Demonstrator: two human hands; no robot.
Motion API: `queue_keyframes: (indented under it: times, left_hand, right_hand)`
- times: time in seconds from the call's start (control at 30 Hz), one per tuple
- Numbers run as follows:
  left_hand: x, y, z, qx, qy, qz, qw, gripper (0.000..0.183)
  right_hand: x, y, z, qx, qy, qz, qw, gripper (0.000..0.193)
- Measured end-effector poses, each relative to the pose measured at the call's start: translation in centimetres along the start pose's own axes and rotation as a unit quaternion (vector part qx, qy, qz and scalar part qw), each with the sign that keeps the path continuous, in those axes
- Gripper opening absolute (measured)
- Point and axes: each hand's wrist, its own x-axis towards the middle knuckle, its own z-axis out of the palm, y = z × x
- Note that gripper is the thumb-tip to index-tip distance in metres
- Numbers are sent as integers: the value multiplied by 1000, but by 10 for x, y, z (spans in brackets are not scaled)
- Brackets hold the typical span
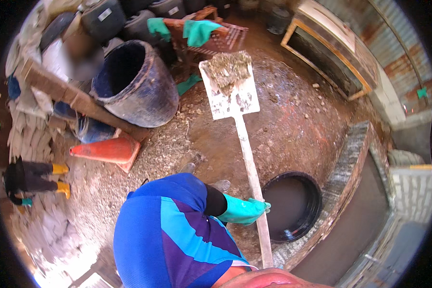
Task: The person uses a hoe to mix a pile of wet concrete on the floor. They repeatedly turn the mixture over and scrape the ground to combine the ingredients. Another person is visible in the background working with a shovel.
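Note:
My left hand [247, 210], in a green rubber glove, is wrapped round the pale shaft of a shovel [247, 153]. The shaft runs from the lower edge toward the far side. At its far end, the flat whitish blade carries a lump of wet, grey-brown muck [229, 69] near its front edge. My right hand cannot be made out. Just right of the shaft stands a round black tub [316, 204] with murky grey liquid [290, 201] in it.
A large blue drum [148, 96] and an orange traffic cone [105, 151] stand left. Green gloves [199, 32] hang over a reddish-brown plastic chair [216, 45]. A low wall [340, 192] borders a liquid-filled trough [355, 221] at right. Another person in yellow boots [62, 189] is far left.

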Motion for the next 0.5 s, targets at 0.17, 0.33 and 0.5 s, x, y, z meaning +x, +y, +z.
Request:
queue_keyframes:
  times: [0.17,0.33,0.5]
  left_hand:
    - [-58,100,-28,-84,-21,74,993,36]
    - [-103,180,-69,-255,-119,162,946,32]
    - [-126,247,-129,-380,-182,185,888,31]
  right_hand:
    - [-15,-63,58,-2,-36,-140,990,40]
    - [-64,-102,109,28,-35,-274,961,44]
    - [-125,-115,158,54,-7,-447,893,47]
